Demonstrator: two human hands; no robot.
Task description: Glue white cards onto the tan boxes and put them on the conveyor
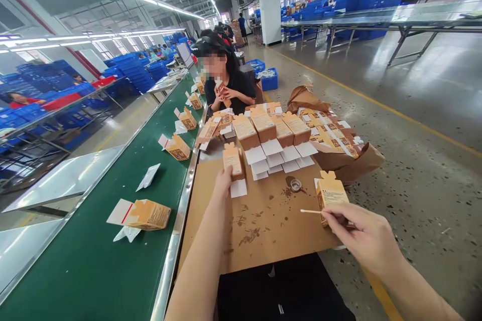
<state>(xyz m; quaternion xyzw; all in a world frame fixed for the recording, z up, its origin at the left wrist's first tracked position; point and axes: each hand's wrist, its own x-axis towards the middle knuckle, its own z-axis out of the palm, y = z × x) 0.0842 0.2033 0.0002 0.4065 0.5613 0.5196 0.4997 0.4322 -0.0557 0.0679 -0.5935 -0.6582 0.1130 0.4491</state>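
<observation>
My left hand (223, 180) is closed on an orange and white box (232, 161), which stands on the brown cardboard surface (271, 230) with a white flap toward me. Between the fingers of my right hand (361, 230) is a thin white-tipped swab (311, 211), pointing left. Just behind that hand, another orange box (333, 191) stands at the cardboard's right edge; whether my fingers touch it is unclear. A small clear round dish (295, 185) lies between my hands, near dark stains. Stacked boxes (263, 127) with white flaps stand beyond it.
On the left, a green conveyor belt (94, 261) carries orange boxes (150, 214) and white packets (149, 176). A person (241, 85) in black sits across, hands raised. Flat printed cartons (331, 133) lie in brown paper at the right. Blue bins (268, 79) stand on the floor.
</observation>
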